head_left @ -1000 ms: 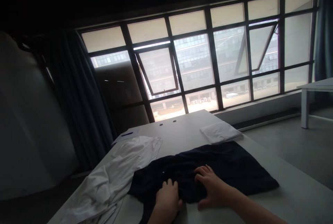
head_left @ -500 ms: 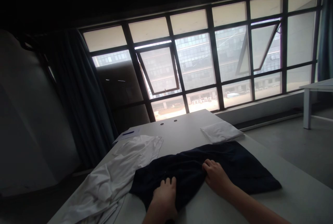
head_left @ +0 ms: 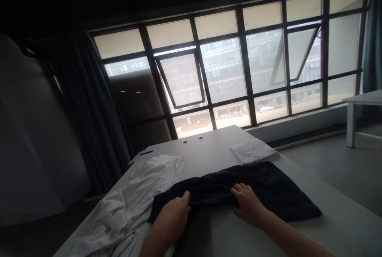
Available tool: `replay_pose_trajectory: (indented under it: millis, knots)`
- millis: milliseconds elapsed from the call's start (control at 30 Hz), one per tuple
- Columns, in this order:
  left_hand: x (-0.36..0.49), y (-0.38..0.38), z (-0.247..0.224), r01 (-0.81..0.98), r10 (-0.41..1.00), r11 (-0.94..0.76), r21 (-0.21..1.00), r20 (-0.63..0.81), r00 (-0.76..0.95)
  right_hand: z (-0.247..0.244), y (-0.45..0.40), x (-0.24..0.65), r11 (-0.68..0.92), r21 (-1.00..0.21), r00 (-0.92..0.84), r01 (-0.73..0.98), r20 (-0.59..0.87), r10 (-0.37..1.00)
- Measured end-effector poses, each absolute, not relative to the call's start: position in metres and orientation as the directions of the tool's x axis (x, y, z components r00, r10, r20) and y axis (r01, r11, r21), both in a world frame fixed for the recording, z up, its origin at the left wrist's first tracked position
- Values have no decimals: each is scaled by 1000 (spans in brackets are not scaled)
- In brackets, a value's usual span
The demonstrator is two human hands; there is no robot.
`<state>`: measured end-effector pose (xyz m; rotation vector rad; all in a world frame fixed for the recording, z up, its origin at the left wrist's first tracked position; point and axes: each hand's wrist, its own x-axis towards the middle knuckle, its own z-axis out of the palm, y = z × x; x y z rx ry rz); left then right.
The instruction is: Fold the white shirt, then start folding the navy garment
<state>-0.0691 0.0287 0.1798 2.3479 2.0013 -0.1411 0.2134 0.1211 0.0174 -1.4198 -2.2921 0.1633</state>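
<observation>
A dark navy garment (head_left: 274, 187) lies across the near part of the white table, its near edge folded up between my hands. My left hand (head_left: 176, 211) is closed at the garment's left part, thumb side up, lifting the cloth a little. A strip of dark cloth hangs beneath it. My right hand (head_left: 246, 203) grips the near edge around the middle, with its fingers curled over the fabric. The garment's exact kind is not clear. Its right part is spread flat.
Left of the garment is a heap of crumpled white cloth (head_left: 128, 199). A folded white cloth (head_left: 253, 150) lies beyond it on the table (head_left: 209, 155). A pen (head_left: 146, 152) rests on paper at the far left. Windows stand behind, and another table (head_left: 364, 98) at right.
My left hand has gone from lying on the cloth to gripping and raising it, and it moved left. The garment's near flap has folded away from me. My right hand holds its place.
</observation>
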Motion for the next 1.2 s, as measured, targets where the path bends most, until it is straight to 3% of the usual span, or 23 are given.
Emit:
replay_pose_trajectory:
  millis: [167,267,400,500,600,733,967,1200]
  knots:
    - [-67,18,199,958,971,-222,183,-45,234,15,121,211,457,-314,-374,832,291,881]
    - [-63,15,193,945,965,-229,234,-70,251,14,121,209,463,-302,-382,833,290,878]
    - [-42,17,161,975,958,-182,129,-199,205,15,120,206,455,-296,-374,840,291,880]
    - [-16,22,128,950,911,-281,136,-274,308,16,120,206,449,-307,-365,839,294,883]
    - [7,31,98,887,868,-441,136,-188,461,16,121,208,449,-327,-358,831,304,883]
    - [12,45,83,908,894,-418,23,-168,415,16,123,211,456,-352,-357,817,311,881]
    - [-32,53,118,954,960,-272,-127,-98,261,15,128,218,419,-374,-320,827,299,899]
    - [-76,43,172,990,996,-86,-109,5,87,15,128,218,410,-387,-306,826,303,902]
